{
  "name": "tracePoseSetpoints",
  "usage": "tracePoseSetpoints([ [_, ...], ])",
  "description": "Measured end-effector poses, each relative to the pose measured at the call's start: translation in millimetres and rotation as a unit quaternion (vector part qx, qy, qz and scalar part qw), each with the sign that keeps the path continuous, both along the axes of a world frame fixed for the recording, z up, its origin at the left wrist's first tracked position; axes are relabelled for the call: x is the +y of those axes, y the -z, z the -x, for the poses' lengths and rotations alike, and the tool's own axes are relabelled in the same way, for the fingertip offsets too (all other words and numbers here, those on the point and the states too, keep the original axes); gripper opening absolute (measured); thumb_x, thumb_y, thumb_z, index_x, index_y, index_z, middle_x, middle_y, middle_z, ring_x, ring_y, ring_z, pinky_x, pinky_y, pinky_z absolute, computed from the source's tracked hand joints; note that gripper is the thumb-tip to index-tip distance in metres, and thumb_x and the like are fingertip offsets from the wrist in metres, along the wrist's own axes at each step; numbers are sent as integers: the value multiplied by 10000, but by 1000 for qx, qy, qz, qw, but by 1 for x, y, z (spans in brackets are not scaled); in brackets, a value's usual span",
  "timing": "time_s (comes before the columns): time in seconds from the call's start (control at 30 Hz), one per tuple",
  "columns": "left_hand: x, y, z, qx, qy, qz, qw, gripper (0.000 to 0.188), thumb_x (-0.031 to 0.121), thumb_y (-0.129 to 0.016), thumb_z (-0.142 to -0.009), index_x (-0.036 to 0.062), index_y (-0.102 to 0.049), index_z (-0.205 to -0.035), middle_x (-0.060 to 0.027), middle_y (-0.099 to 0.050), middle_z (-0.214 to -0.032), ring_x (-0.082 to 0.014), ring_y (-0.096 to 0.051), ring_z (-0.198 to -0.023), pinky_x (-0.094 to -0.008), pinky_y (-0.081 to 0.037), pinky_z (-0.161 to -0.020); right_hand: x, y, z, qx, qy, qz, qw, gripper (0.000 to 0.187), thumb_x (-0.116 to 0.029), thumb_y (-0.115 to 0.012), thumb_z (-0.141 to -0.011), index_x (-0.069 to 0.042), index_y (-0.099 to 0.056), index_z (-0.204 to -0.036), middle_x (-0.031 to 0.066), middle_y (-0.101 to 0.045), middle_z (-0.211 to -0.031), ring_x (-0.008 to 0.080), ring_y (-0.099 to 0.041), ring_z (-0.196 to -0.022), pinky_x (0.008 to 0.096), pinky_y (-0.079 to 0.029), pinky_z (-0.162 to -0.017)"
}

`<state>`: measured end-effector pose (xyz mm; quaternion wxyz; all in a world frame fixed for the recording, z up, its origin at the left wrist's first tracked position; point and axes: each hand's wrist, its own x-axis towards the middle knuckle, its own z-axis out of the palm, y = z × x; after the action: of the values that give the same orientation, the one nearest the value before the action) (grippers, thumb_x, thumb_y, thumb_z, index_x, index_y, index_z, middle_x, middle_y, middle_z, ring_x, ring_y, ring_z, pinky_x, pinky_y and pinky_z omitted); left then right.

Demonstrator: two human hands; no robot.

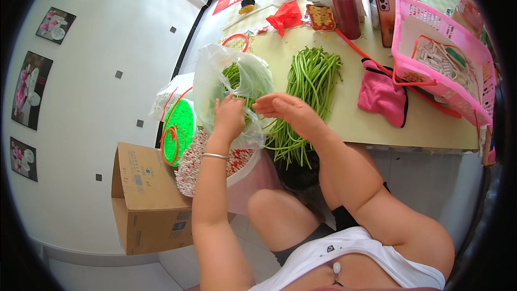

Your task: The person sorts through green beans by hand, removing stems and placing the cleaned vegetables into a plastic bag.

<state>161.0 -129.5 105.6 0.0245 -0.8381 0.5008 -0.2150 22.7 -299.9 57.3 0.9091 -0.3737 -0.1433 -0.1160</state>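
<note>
Nearest, below the table (431,132), a pink tub (250,187) stands beside an open carton (142,183), with red-and-white pieces (187,170) heaped at the tub's rim. Above these, the person's left hand (230,117) reaches to a clear bag (207,87), fingers bent at its mouth; whether they pinch film or stems cannot be told. The right hand (288,109) has its fingers nearly straight and close together, seemingly holding nothing, the tips beside the bag.

The green stems lie in two lots: a bundle (232,75) inside the bag, and a loose pile (316,78) on the table to its right, its near ends drooping over the edge. They look light, limp and smooth, perhaps slippery if damp, and likely to snap or bruise under a hard squeeze. A loose grip round the middle of a handful would probably keep them aligned; the bag seems thin and floppy, best taken by its rim.

Farther right lie a pink cloth (383,94) and a pink basket (444,84); beyond stand a phone (386,19) and a red flask (346,15).
</note>
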Motion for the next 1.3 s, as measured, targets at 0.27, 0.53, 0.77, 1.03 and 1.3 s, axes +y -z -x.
tracePoseSetpoints([
  [0.27, 12, -42, 14, 123, -194, -337, 913, 351, 378, -581, -877, 65, -668, -1009, -180, -681, -919, -340, -656, -916, -470, -464, -897, 43, 24, -34, 68, 28, 210, 975, 583, -384, -571, -940, -9, -449, -1371, 168, -444, -1403, 245, -410, -1309, 341, -337, -1070],
  [0.53, 62, -91, -30, 129, -384, -213, 889, 534, 509, -602, -855, -9, -689, -950, -209, -688, -940, -324, -673, -878, -437, -516, -745, 35, 22, -32, 54, 91, 162, 981, 742, -381, -653, -875, -12, -347, -1441, 180, -258, -1533, 273, -338, -1376, 379, -334, -1083],
  [0.77, 20, -28, -55, 351, -200, -21, 914, 293, 139, -550, -847, -36, -649, -1060, -227, -667, -1017, -358, -635, -983, -426, -488, -852, 35, 19, -30, 102, 47, 189, 976, 414, -267, -647, -885, 16, -612, -1185, 130, -662, -1080, 187, -611, -1007, 339, -477, -891],
  [1.03, -38, 33, -114, 227, -217, 30, 949, 311, 147, -498, -857, -2, -611, -1104, -268, -609, -1121, -437, -558, -1070, -458, -446, -934, 24, 39, -30, 80, -14, 253, 964, 483, -193, -611, -905, -9, -479, -1332, 132, -505, -1324, 213, -539, -1163, 342, -455, -960],
  [1.3, 5, 70, -194, 199, -346, 49, 916, 408, 345, -638, -840, 33, -639, -1102, -201, -620, -1178, -358, -594, -1091, -422, -476, -913, 32, 10, -31, 24, -23, 210, 977, 770, -99, -585, -894, -70, -137, -1519, 111, -153, -1579, 267, -299, -1390, 361, -407, -1035],
])
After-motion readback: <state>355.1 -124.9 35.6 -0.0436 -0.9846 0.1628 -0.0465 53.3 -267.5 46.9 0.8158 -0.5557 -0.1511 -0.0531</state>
